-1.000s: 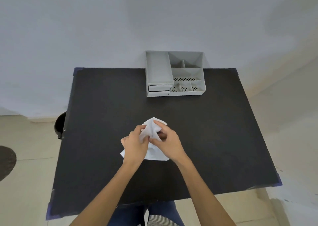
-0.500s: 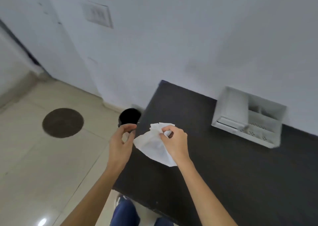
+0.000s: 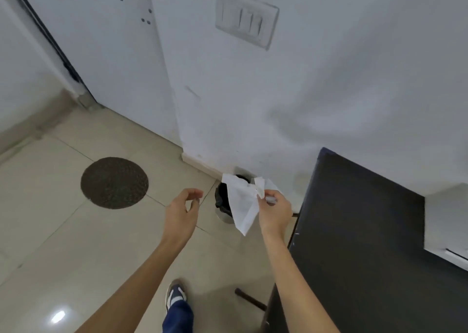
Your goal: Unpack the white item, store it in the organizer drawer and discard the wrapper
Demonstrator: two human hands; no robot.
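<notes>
My right hand [image 3: 274,212] pinches a crumpled white paper wrapper [image 3: 241,203], which hangs down over a small black bin [image 3: 222,202] on the floor by the wall. A pale bit shows between the fingers of that hand; I cannot tell whether it is wrapper or the white item. My left hand [image 3: 182,209] hovers left of the bin with its fingers curled apart and nothing visible in it. Only a corner of the grey organizer [image 3: 447,218] shows at the right edge, on the black table [image 3: 354,231]; its drawer is out of sight.
The bin stands between the table's left edge and the white wall. A round dark mat [image 3: 114,182] lies on the tiled floor to the left. A switch plate [image 3: 247,19] is on the wall above. My shoe [image 3: 174,294] is below, near a table leg.
The view has swung left from the table to the floor. The wrapper was lifted off the table and carried over the bin; my left hand has let go of it and moved away.
</notes>
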